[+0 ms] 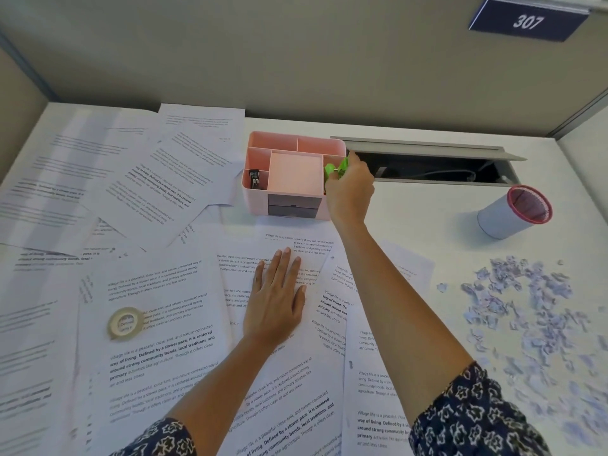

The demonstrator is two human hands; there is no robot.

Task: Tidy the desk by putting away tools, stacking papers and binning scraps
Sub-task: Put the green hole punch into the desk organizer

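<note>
You're on the tools step: the fingers of your right hand (350,189) grip a green tool (336,168), perhaps scissors, at the right edge of the organizer (255,199). Your left hand (276,301) rests flat, fingers straight, on papers (171,284) in front of the organizer. Next, lower the tool into that end slot and release.

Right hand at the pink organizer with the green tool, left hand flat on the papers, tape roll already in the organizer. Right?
No. The head view shows the beige roll of tape lying on a printed paper sheet left of the left hand, not in the pink plastic organizer. The rest holds: right hand grips the green tool at the organizer, left hand flat on papers.
</note>
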